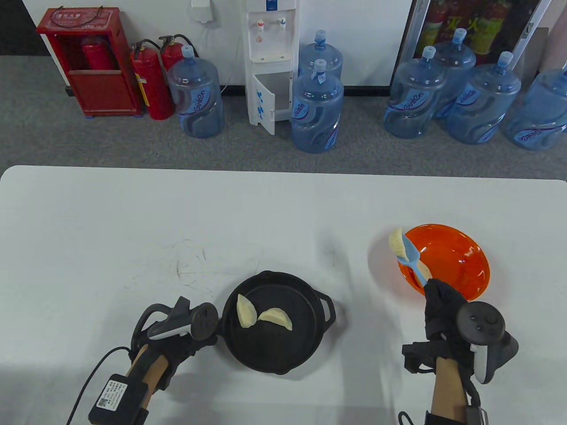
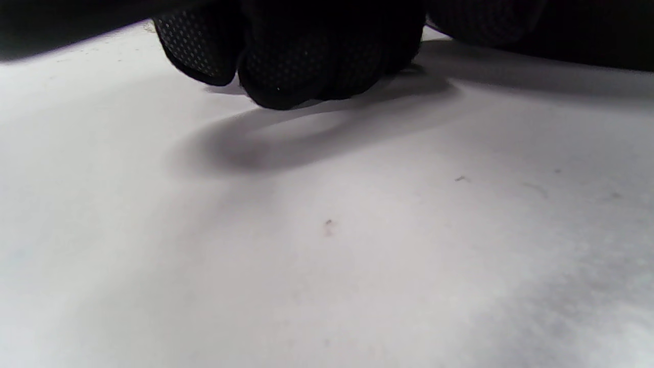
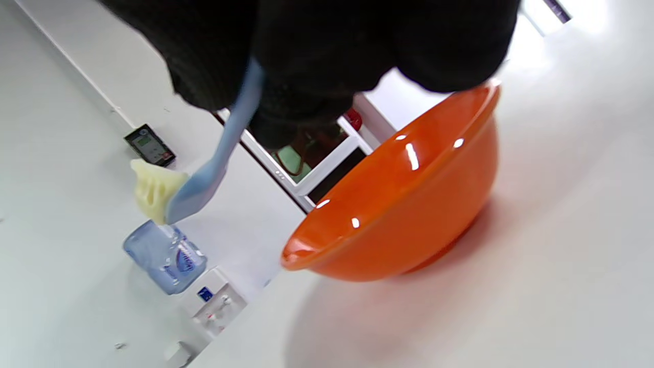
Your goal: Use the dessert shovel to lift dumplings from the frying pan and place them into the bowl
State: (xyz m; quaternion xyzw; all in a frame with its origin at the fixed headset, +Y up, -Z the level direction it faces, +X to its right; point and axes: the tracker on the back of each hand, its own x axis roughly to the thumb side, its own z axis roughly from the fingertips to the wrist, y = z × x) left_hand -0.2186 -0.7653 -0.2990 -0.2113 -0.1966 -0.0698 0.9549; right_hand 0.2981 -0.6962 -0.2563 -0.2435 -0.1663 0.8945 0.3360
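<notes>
A black frying pan sits at the table's near centre with two pale dumplings in it. My left hand is at the pan's left edge, fingers curled against the table around the pan's handle, which is hidden under it. My right hand grips the blue dessert shovel by its handle. A dumpling lies on the blade, raised over the left rim of the orange bowl. A pale piece shows inside the bowl beside the shovel handle. In the right wrist view the shovel carries the dumpling left of the bowl.
The white table stretches left and back of the pan. Beyond its far edge stand water bottles, a dispenser and red fire extinguishers on grey floor.
</notes>
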